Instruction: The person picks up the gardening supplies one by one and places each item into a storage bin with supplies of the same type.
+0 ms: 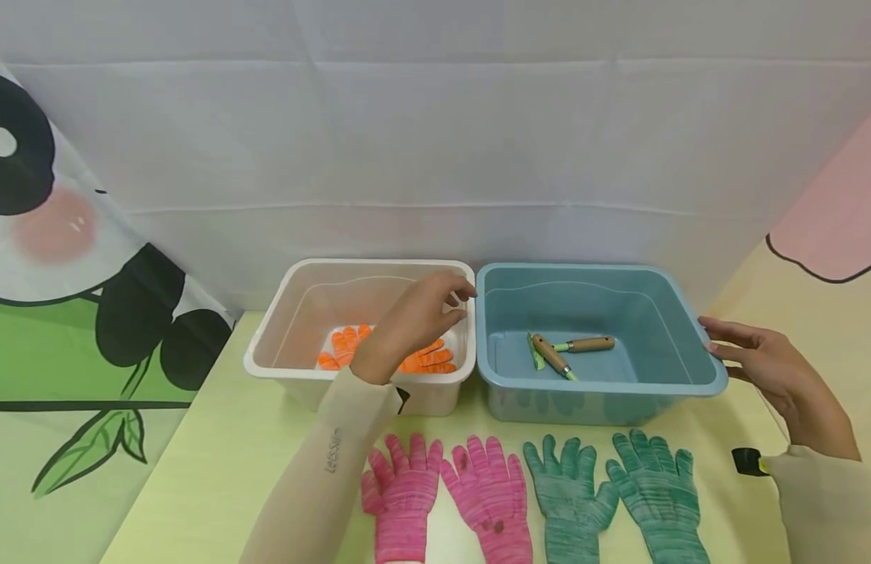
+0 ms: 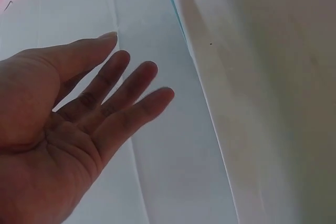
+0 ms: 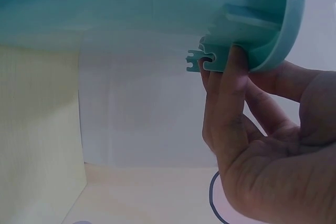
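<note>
My right hand (image 1: 767, 368) holds the right end of a blue plastic bin (image 1: 605, 388). In the right wrist view its fingers (image 3: 231, 98) reach up under the overhanging rim (image 3: 294, 24). Two small tools with wooden handles, a green-headed one (image 1: 551, 356) and another (image 1: 587, 344), lie crossed in that bin. My left hand (image 1: 414, 317) is over the right part of a white bin (image 1: 287, 370), with fingers relaxed and nothing in them, as the left wrist view shows its bare palm (image 2: 63, 145). Orange gloves (image 1: 431, 360) lie in the white bin, partly hidden by my left wrist.
Two pink gloves (image 1: 403, 501) and two green gloves (image 1: 569, 493) lie flat along the near side of the pale yellow table (image 1: 217, 470). A white cloth (image 1: 435, 141) hangs behind the bins. The two bins stand side by side, rims close together.
</note>
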`<control>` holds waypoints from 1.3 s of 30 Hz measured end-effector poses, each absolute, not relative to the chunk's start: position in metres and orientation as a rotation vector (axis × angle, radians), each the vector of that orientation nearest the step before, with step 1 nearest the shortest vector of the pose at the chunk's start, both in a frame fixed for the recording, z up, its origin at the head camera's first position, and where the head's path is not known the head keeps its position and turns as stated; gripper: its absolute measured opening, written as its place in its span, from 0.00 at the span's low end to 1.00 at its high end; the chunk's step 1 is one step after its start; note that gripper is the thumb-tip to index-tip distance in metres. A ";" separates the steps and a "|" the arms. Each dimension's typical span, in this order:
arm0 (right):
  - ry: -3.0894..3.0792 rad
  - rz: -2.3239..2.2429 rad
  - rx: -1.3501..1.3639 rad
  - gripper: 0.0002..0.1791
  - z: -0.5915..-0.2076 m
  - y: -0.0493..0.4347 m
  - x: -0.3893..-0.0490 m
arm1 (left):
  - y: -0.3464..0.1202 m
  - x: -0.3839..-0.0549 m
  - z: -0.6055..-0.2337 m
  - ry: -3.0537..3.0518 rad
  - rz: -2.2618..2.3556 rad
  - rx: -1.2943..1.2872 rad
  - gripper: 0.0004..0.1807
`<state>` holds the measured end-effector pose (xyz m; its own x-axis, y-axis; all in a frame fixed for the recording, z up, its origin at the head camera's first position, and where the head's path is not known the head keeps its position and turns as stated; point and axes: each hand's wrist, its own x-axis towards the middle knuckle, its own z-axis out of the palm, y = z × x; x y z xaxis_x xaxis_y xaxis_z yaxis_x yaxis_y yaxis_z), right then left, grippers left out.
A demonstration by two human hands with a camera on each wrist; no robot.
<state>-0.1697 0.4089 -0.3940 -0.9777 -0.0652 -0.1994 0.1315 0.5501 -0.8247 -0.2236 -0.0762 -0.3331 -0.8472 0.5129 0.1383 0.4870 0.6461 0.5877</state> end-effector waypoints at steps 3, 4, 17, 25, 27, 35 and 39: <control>2.572 -1.403 0.058 0.36 -0.394 0.409 -0.170 | -0.082 -0.222 -0.334 2.788 1.049 0.849 0.14; 2.569 -1.406 0.058 0.37 -0.394 0.409 -0.170 | -0.084 -0.221 -0.334 2.781 1.068 0.850 0.14; 2.557 -1.448 0.041 0.37 -0.394 0.409 -0.170 | -0.124 -0.212 -0.343 2.784 1.164 0.793 0.16; 2.549 -1.475 0.046 0.36 -0.395 0.407 -0.170 | -0.144 -0.204 -0.350 2.795 1.215 0.805 0.15; 2.546 -1.487 0.049 0.35 -0.394 0.407 -0.169 | -0.147 -0.202 -0.352 2.801 1.232 0.811 0.14; 2.529 -1.510 0.058 0.33 -0.394 0.406 -0.169 | -0.161 -0.193 -0.356 2.853 1.275 0.775 0.15; 2.526 -1.523 0.062 0.32 -0.394 0.406 -0.169 | -0.168 -0.188 -0.358 2.860 1.289 0.746 0.15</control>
<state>-0.1687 0.4062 -0.3944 -0.9809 -0.0624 -0.1843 0.1338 0.4711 -0.8719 -0.1885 -0.1684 -0.3584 -0.8896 0.3766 0.2585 0.4431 0.5742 0.6884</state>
